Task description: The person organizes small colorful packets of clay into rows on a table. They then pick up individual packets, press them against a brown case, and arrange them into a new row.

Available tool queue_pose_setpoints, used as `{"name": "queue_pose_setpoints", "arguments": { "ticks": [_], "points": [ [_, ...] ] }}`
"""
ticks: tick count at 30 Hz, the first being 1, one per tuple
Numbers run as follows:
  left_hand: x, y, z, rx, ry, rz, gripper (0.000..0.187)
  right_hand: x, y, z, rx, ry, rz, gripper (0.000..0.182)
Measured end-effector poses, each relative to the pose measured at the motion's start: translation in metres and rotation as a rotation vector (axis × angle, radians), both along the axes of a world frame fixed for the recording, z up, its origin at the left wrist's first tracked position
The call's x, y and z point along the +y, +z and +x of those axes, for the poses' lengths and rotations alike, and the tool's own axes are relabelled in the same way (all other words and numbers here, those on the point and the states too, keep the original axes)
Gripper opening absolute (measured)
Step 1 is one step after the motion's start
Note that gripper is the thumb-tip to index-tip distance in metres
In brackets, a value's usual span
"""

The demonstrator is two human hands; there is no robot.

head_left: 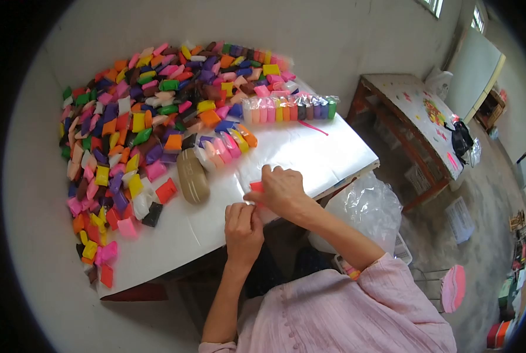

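My right hand (283, 191) pinches a small red wrapped clay block (256, 187) at the near edge of the white table (310, 159). My left hand (242, 226) meets it from below, fingers closed on the same block's clear wrapper. A row of wrapped blocks (224, 147) lies just beyond my hands. A filled clear strip of coloured blocks (289, 109) lies further back.
A big heap of coloured wrapped clay blocks (133, 117) covers the table's left and far side. A tan oval case (192, 175) lies beside the row. A clear plastic bag (366, 209) sits below the table's edge; a wooden bench (416, 112) stands to the right.
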State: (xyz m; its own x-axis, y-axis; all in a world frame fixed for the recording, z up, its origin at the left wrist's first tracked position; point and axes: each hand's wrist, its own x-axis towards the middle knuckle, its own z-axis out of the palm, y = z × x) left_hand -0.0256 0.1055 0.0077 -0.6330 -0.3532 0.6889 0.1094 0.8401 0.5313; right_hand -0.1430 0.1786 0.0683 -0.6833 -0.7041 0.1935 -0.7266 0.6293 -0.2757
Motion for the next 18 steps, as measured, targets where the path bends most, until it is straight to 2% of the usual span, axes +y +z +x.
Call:
{"name": "queue_pose_setpoints", "arguments": {
  "ticks": [1, 5, 8, 9, 13, 18],
  "points": [
    [-0.004, 0.001, 0.002, -0.005, 0.017, 0.045, 0.011, -0.004, 0.002, -0.002, 0.028, 0.044, 0.056, 0.061],
    [-0.028, 0.009, 0.009, -0.035, 0.089, 0.206, 0.010, -0.008, 0.000, -0.018, 0.052, 0.187, 0.187, 0.054],
    [-0.037, 0.009, 0.009, -0.077, 0.081, 0.311, 0.007, -0.002, 0.006, -0.034, 0.000, 0.128, 0.164, 0.048],
    [-0.036, 0.008, 0.008, -0.066, 0.084, 0.287, 0.007, 0.003, 0.013, -0.047, -0.048, 0.128, 0.162, 0.054],
    [-0.030, 0.009, 0.005, -0.051, 0.113, 0.229, 0.007, 0.004, 0.007, -0.114, -0.233, 0.245, -0.358, 0.063],
    [-0.029, 0.008, 0.004, -0.066, 0.127, 0.165, 0.007, -0.031, -0.003, -0.163, -0.304, 0.315, -0.526, 0.067]
  ]
}}
